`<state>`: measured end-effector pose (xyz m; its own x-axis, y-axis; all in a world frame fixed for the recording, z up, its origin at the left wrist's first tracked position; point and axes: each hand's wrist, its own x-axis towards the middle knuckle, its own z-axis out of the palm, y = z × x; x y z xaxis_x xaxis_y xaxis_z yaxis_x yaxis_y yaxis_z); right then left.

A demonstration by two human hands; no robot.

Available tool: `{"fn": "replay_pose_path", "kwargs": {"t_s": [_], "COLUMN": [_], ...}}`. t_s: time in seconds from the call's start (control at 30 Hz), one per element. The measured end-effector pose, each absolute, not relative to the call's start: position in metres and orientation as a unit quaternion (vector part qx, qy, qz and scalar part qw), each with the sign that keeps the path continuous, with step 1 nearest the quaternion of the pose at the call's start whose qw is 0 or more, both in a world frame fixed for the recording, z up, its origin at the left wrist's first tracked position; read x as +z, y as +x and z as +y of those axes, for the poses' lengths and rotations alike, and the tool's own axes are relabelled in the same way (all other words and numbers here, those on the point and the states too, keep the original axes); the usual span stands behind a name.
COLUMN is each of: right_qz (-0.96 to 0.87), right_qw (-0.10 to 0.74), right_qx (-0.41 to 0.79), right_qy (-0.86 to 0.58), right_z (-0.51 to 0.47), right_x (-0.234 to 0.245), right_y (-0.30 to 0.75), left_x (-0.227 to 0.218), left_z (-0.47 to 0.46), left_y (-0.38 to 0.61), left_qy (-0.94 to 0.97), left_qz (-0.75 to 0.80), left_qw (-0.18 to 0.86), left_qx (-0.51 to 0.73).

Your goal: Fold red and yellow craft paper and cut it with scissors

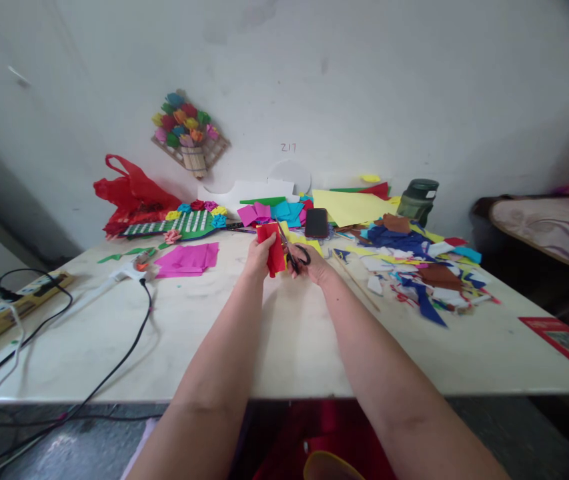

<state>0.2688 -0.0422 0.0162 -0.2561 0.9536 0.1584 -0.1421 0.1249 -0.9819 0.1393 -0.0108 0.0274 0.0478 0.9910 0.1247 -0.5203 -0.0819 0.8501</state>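
My left hand point(258, 257) is closed on a piece of red paper point(273, 248), holding it upright above the table. My right hand point(313, 265) grips black-handled scissors point(295, 256) whose blades meet the right edge of the red paper. Both forearms reach out over the pale table point(274, 347). Just beyond my hands lie a black phone point(317, 222), pink folded paper point(254, 213) and blue paper point(287, 212).
A pink sheet point(187, 259) and a white glue gun point(131, 268) with a black cable lie to the left, next to a power strip point(19, 297). Coloured paper scraps point(414, 267) cover the right side. A red plastic bag point(131, 193), a dark green jar point(418, 199) and yellow paper point(349, 205) stand near the wall.
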Motion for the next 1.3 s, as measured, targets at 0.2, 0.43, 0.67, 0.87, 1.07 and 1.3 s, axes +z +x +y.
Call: {"fn": "replay_pose_path", "kwargs": {"t_s": [0.2,0.43,0.67,0.87,1.07,1.3], "right_qz": [-0.555,-0.537,-0.53,-0.53,-0.524,-0.51], "right_qw": [0.521,0.535,0.548,0.561,0.56,0.563], "right_qx": [0.531,0.532,0.521,0.507,0.511,0.517], "right_qy": [-0.373,-0.376,-0.385,-0.384,-0.387,-0.395], "right_z": [-0.041,-0.038,-0.038,-0.039,-0.043,-0.044], "right_x": [0.016,0.013,0.013,0.013,0.017,0.019], "right_y": [0.263,0.26,0.258,0.257,0.256,0.255], "left_x": [0.027,0.03,0.029,0.031,0.033,0.032], "left_z": [-0.012,-0.015,-0.014,-0.017,-0.019,-0.017], "left_y": [0.143,0.146,0.147,0.148,0.148,0.149], "left_qy": [0.379,0.376,0.377,0.385,0.38,0.378], "left_qz": [0.308,0.299,0.3,0.308,0.306,0.303], "left_qw": [0.618,0.623,0.618,0.616,0.615,0.613], "left_qx": [0.616,0.617,0.621,0.614,0.619,0.624]}}
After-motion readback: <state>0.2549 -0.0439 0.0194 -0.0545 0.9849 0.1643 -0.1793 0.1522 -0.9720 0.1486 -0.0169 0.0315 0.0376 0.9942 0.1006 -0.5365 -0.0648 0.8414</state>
